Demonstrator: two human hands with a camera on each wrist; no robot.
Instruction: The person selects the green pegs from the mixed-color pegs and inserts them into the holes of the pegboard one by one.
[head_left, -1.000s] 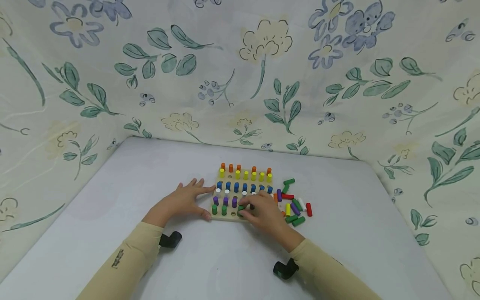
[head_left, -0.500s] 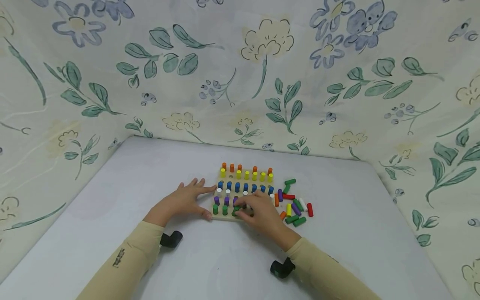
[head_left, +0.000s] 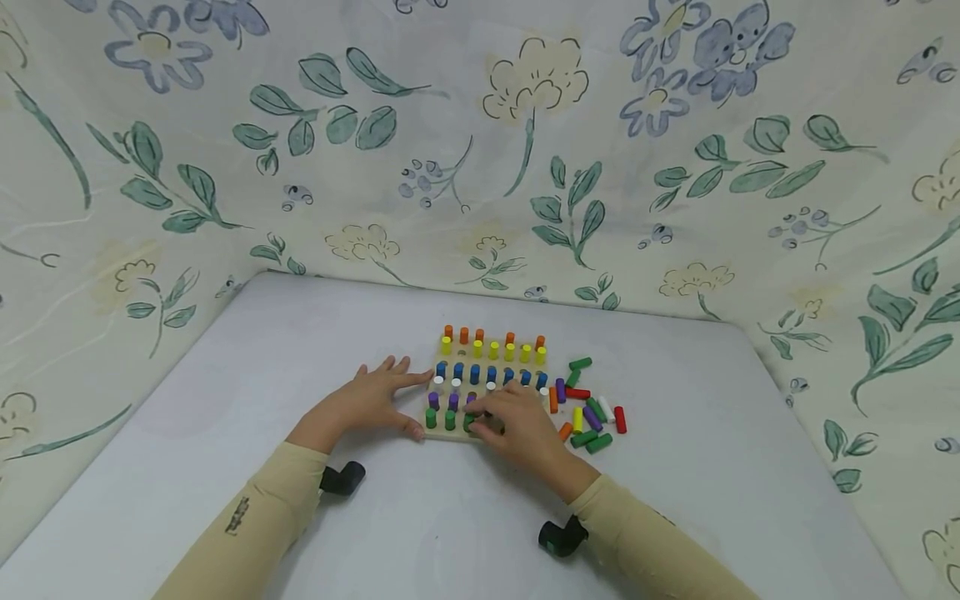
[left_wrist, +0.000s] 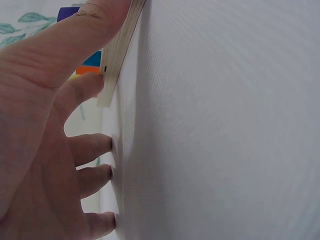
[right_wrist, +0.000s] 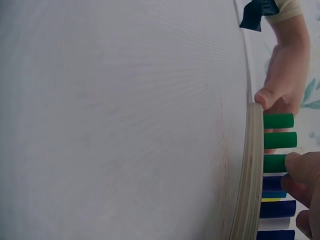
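Observation:
A wooden pegboard (head_left: 442,434) lies on the table with rows of orange, yellow, blue, white, purple and green pegs standing in it. My right hand (head_left: 521,421) pinches a green peg (right_wrist: 274,163) at its upper end; the peg stands upright in the front row, third from the left. Two other green pegs (right_wrist: 279,140) are beside it. My left hand (head_left: 367,402) rests on the table with fingers spread, its thumb and index finger against the board's left edge (left_wrist: 116,60). Part of the board is hidden under my right hand.
Loose pegs in several colours lie right of the board, among them a red peg (head_left: 620,419), a yellow peg (head_left: 577,420) and a green peg (head_left: 599,443). A floral cloth (head_left: 450,208) rises behind the white table (head_left: 420,525).
My right hand has moved a little left with the green peg, which has come over the third front-row hole and gone down into it. My left hand has stayed in place.

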